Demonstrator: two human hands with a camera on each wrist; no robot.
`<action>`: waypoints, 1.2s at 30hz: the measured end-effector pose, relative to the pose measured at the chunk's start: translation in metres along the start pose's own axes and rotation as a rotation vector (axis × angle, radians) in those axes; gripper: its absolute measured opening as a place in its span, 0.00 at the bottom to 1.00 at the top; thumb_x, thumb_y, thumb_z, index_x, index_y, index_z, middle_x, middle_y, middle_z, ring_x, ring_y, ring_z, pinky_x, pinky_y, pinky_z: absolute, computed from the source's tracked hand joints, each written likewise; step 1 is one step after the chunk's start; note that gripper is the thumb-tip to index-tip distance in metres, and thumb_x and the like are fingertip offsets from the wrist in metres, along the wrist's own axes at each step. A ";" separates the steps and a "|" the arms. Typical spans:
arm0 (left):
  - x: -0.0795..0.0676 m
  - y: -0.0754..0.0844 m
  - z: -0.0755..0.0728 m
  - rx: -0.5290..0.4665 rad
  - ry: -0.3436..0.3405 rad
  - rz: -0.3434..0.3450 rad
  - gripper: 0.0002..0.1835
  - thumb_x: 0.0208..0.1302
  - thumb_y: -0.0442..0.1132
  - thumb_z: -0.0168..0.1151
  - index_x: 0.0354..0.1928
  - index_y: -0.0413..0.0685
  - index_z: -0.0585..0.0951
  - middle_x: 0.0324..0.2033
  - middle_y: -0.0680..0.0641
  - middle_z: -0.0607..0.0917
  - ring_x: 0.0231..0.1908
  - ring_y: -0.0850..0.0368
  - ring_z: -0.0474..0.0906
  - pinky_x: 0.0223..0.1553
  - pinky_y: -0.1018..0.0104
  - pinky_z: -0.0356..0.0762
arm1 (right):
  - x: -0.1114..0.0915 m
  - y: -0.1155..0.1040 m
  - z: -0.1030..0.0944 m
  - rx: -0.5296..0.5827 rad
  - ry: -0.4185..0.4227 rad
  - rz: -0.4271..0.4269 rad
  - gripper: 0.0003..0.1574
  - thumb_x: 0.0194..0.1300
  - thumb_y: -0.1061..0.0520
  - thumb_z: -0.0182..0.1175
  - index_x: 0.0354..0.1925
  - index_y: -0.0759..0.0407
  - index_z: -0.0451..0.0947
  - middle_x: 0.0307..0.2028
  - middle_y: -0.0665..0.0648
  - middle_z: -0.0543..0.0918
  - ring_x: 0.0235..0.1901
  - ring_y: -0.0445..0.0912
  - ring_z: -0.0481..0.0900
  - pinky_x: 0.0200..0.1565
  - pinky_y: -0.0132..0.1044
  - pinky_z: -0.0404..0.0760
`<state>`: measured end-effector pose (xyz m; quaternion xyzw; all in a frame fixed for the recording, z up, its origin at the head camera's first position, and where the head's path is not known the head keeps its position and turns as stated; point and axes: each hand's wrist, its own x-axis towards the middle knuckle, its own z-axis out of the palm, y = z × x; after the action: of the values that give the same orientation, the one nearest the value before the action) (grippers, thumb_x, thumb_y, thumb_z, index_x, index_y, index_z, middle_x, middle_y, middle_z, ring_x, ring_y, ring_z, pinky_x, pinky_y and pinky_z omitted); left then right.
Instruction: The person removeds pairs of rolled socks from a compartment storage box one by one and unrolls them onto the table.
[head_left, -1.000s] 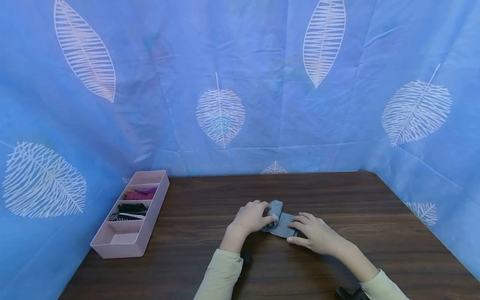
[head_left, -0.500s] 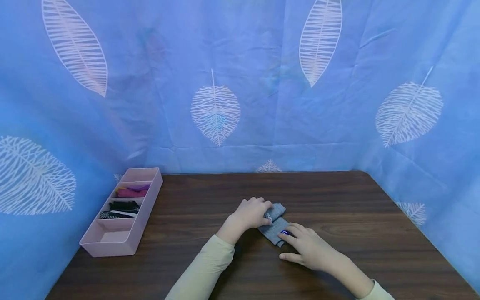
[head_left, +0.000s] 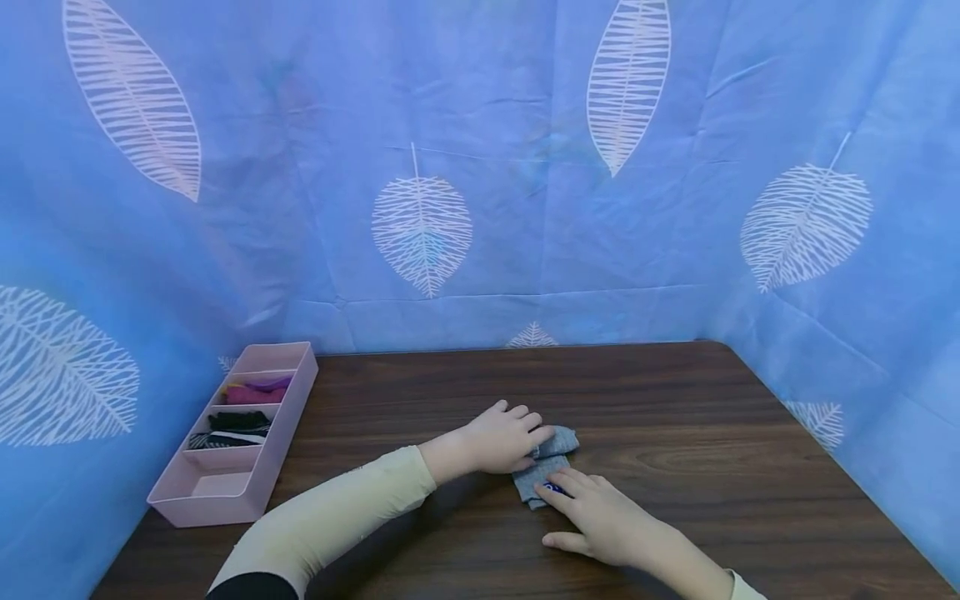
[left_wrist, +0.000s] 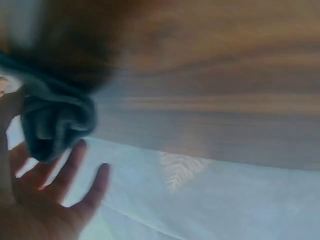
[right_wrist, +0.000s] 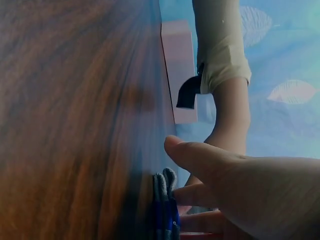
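Note:
A pair of grey socks (head_left: 531, 483) lies on the dark wooden table, partly rolled up from its far end. My left hand (head_left: 495, 439) holds the rolled part between thumb and fingers. In the left wrist view the coiled sock roll (left_wrist: 57, 122) shows its spiral end beside the spread fingers (left_wrist: 95, 187). On the flat near end, my right hand (head_left: 603, 518) rests its fairly straight fingertips by a blue patch. The right wrist view shows the layered sock edges (right_wrist: 162, 205) under those fingers, with the thumb raised off the fabric.
To the left stands a pink divided box (head_left: 283, 454). Its compartments hold maroon and purple fabric (head_left: 257, 395) and dark and striped fabric (head_left: 232, 429); the nearest one shows a bare floor. A blue leaf-print cloth (head_left: 480, 242) hangs behind the table.
The socks have turned, their flat end swinging nearer to me. My left forearm has swung out leftward, and my right hand has shifted left and nearer. The whole head view has drifted slightly.

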<state>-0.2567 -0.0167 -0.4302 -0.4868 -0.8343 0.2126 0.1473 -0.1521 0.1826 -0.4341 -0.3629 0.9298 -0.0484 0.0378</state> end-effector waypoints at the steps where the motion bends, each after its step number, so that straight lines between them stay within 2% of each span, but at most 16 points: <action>1: 0.000 -0.002 0.001 0.015 0.014 0.026 0.30 0.69 0.64 0.49 0.68 0.62 0.67 0.56 0.57 0.77 0.54 0.61 0.76 0.48 0.62 0.79 | 0.000 -0.001 0.000 -0.001 -0.003 -0.001 0.44 0.68 0.29 0.48 0.68 0.56 0.68 0.65 0.61 0.72 0.64 0.58 0.71 0.58 0.58 0.74; 5: 0.003 -0.013 0.005 0.054 0.085 0.116 0.28 0.70 0.64 0.47 0.66 0.62 0.69 0.57 0.58 0.77 0.55 0.62 0.75 0.50 0.62 0.78 | 0.000 -0.003 -0.001 -0.014 -0.012 0.001 0.43 0.67 0.29 0.49 0.69 0.54 0.68 0.64 0.59 0.73 0.62 0.55 0.74 0.56 0.56 0.75; 9: 0.008 -0.021 0.011 0.070 0.180 0.181 0.25 0.71 0.60 0.49 0.64 0.61 0.71 0.58 0.57 0.78 0.55 0.62 0.75 0.50 0.63 0.77 | -0.001 -0.004 -0.002 -0.019 -0.010 0.003 0.42 0.67 0.30 0.49 0.69 0.53 0.68 0.64 0.59 0.74 0.61 0.55 0.75 0.55 0.55 0.76; 12: 0.013 -0.025 0.014 0.090 0.240 0.211 0.23 0.72 0.57 0.51 0.64 0.60 0.71 0.58 0.56 0.78 0.56 0.61 0.75 0.50 0.64 0.77 | -0.001 -0.004 -0.003 -0.014 -0.010 0.005 0.42 0.68 0.30 0.49 0.69 0.53 0.68 0.64 0.59 0.74 0.61 0.55 0.75 0.55 0.56 0.76; 16: 0.022 -0.030 0.019 0.115 0.271 0.215 0.19 0.74 0.52 0.49 0.63 0.62 0.72 0.58 0.57 0.77 0.55 0.61 0.75 0.49 0.65 0.76 | -0.001 -0.004 -0.003 -0.014 -0.012 0.006 0.42 0.68 0.30 0.49 0.69 0.53 0.68 0.64 0.59 0.74 0.61 0.55 0.75 0.56 0.56 0.76; 19: 0.028 -0.033 0.023 0.129 0.248 0.201 0.17 0.75 0.50 0.47 0.62 0.63 0.73 0.59 0.57 0.77 0.55 0.62 0.75 0.49 0.65 0.76 | 0.000 -0.004 -0.003 -0.015 -0.016 0.008 0.42 0.68 0.31 0.50 0.69 0.53 0.67 0.64 0.59 0.74 0.61 0.54 0.75 0.56 0.56 0.76; 24: 0.034 -0.041 0.031 0.122 0.185 0.164 0.16 0.73 0.53 0.50 0.59 0.64 0.74 0.59 0.58 0.77 0.54 0.62 0.75 0.47 0.66 0.76 | 0.001 -0.005 -0.003 -0.020 -0.024 0.012 0.41 0.68 0.32 0.51 0.69 0.52 0.67 0.65 0.59 0.73 0.62 0.54 0.74 0.57 0.56 0.75; 28: 0.038 -0.045 0.034 0.093 0.171 0.133 0.16 0.72 0.53 0.52 0.59 0.64 0.75 0.56 0.58 0.79 0.51 0.62 0.76 0.44 0.66 0.75 | 0.001 -0.005 -0.002 -0.030 -0.018 0.005 0.41 0.68 0.32 0.51 0.69 0.52 0.67 0.64 0.58 0.74 0.62 0.54 0.75 0.57 0.55 0.76; 36: 0.049 -0.046 0.036 -0.005 0.127 0.069 0.15 0.77 0.43 0.45 0.59 0.62 0.74 0.55 0.58 0.79 0.51 0.61 0.76 0.46 0.65 0.76 | 0.000 -0.005 -0.003 -0.035 -0.015 0.006 0.40 0.68 0.33 0.53 0.70 0.52 0.67 0.64 0.58 0.74 0.62 0.54 0.75 0.57 0.55 0.76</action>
<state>-0.3313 -0.0018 -0.4367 -0.5279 -0.8067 0.1844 0.1912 -0.1494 0.1791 -0.4309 -0.3611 0.9312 -0.0295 0.0387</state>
